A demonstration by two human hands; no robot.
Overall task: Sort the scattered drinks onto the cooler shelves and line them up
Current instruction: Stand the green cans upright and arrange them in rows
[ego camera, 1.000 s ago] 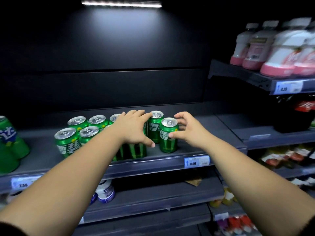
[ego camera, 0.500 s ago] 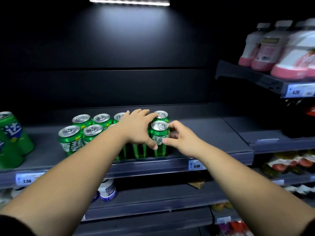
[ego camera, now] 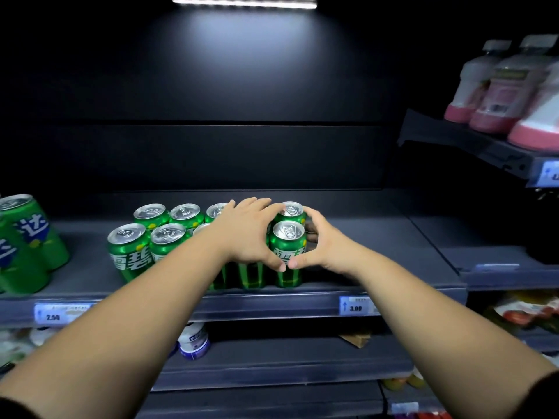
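The fingers (ego camera: 316,222) of the right hand (ego camera: 328,247) curl round the right side of the front can (ego camera: 287,246), with the thumb pressed on its label, so this hand grips it. The left hand (ego camera: 245,234) lies palm down over the neighbouring can tops. Its fingers (ego camera: 257,207) are nearly straight and reach toward the rear can (ego camera: 292,210), and its thumb stretches down to the same label. The two thumb tips almost meet there (whether they touch cannot be told). Both forearms are bare and reach forward from the lower corners.

The front can stands upright with its long axis vertical and its silver pull-tab lid facing up. It sits near the front edge of the dark grey shelf (ego camera: 378,252), at the right end of the block. The rear can stands directly behind it. The other green cans (ego camera: 130,246) stand upright in two rows to the left, smooth glossy cylinders with white lettering.

Taller green cans (ego camera: 28,237) stand at the far left. A blue price tag (ego camera: 355,306) sits on the shelf lip, pink bottles (ego camera: 496,95) stand on a shelf up at the right, and a light strip (ego camera: 245,1) glows overhead.
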